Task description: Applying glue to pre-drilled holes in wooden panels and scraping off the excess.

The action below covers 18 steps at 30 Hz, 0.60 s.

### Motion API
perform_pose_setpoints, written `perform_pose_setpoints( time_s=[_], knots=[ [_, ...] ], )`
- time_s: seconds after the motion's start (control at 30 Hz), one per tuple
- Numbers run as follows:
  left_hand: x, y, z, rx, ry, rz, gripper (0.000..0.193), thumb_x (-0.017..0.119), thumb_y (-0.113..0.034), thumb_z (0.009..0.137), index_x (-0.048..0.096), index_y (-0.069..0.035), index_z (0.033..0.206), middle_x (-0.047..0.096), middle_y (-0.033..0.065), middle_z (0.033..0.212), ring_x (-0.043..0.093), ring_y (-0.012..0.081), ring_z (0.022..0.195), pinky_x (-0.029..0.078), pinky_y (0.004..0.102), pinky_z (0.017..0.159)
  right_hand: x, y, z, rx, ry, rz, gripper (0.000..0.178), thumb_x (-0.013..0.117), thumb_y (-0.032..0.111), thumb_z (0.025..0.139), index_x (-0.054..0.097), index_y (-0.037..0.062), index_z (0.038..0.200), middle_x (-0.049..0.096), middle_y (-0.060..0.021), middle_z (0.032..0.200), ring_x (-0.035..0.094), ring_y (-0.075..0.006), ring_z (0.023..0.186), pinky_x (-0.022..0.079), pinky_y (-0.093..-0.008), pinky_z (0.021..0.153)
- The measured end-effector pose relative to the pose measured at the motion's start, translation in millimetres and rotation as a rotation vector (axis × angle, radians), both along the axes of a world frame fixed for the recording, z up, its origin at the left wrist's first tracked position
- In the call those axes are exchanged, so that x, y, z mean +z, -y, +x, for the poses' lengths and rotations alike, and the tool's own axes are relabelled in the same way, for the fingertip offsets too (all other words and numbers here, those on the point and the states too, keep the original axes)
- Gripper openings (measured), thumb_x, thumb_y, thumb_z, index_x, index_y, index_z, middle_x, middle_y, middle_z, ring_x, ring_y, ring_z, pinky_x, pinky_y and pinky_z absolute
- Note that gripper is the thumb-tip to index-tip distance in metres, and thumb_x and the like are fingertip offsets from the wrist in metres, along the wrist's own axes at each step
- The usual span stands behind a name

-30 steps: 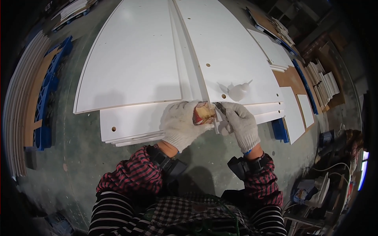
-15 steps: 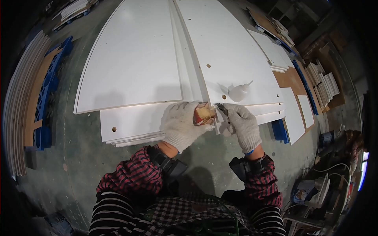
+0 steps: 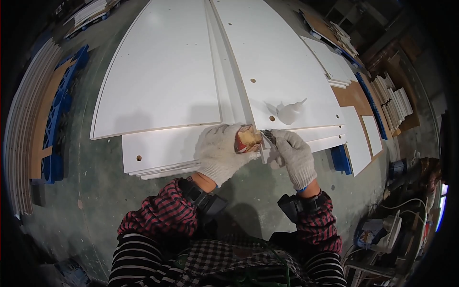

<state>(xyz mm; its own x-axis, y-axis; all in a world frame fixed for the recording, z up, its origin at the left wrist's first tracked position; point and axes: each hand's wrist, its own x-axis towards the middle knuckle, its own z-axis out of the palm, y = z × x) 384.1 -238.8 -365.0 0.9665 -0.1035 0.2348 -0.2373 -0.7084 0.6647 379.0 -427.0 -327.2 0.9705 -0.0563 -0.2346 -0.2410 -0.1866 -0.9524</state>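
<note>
Gripping a red-yellow block (image 3: 247, 139) in our left hand (image 3: 217, 148) by the near corner of the panel (image 3: 282, 60), dark tool (image 3: 269, 137) pinched in our right hand (image 3: 295, 155) just beside it, we reckon a slack pinch could let the tool gouge the panel.

Head-worn fisheye, facing steeply down on hands (image 3: 221, 152); near range, wide sweep.
</note>
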Motion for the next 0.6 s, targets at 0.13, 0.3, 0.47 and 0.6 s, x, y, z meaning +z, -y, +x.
perform_pose_setpoints(
  time_s=[0.13,0.3,0.47,0.6],
  knots=[
    [3.9,-0.7,0.4,-0.002,-0.033,-0.008,0.062,0.082,-0.036,0.061,0.059,-0.013,0.114,0.062,0.0067,0.108,0.055,0.0296,0.106,0.042,0.0401,0.094,0.6,0.2,1.1,0.017,-0.005,0.021,0.024,0.055,0.017,0.095,0.063,-0.0018,0.109,0.060,-0.0012,0.070,0.053,-0.0065,0.056,0.040,-0.0201,0.049],
    [5.0,1.1,0.4,0.002,-0.025,-0.012,0.061,0.082,-0.036,0.061,0.060,-0.012,0.114,0.062,0.0067,0.108,0.055,0.0294,0.105,0.042,0.0398,0.094,-2.8,-0.1,0.3,0.010,0.006,-0.024,0.024,0.055,0.016,0.095,0.062,-0.0014,0.110,0.060,-0.0015,0.071,0.053,-0.0066,0.054,0.040,-0.0203,0.048],
    [5.6,-0.3,-0.1,-0.001,-0.034,-0.008,0.061,0.081,-0.035,0.062,0.060,-0.012,0.114,0.063,0.0070,0.107,0.056,0.0301,0.104,0.043,0.0401,0.093,-2.5,-1.7,1.4,-0.012,0.014,0.036,0.023,0.056,0.016,0.094,0.063,0.0005,0.111,0.061,-0.0011,0.071,0.053,-0.0065,0.054,0.040,-0.0205,0.048],
    [6.0,-0.6,0.2,-0.003,-0.020,-0.006,0.060,0.081,-0.035,0.062,0.060,-0.012,0.113,0.063,0.0071,0.107,0.056,0.0302,0.104,0.043,0.0402,0.093,-5.3,-1.1,2.4,-0.003,0.006,0.006,0.024,0.057,0.016,0.094,0.063,0.0020,0.112,0.060,-0.0009,0.072,0.052,-0.0066,0.054,0.040,-0.0209,0.048]
  ],
)
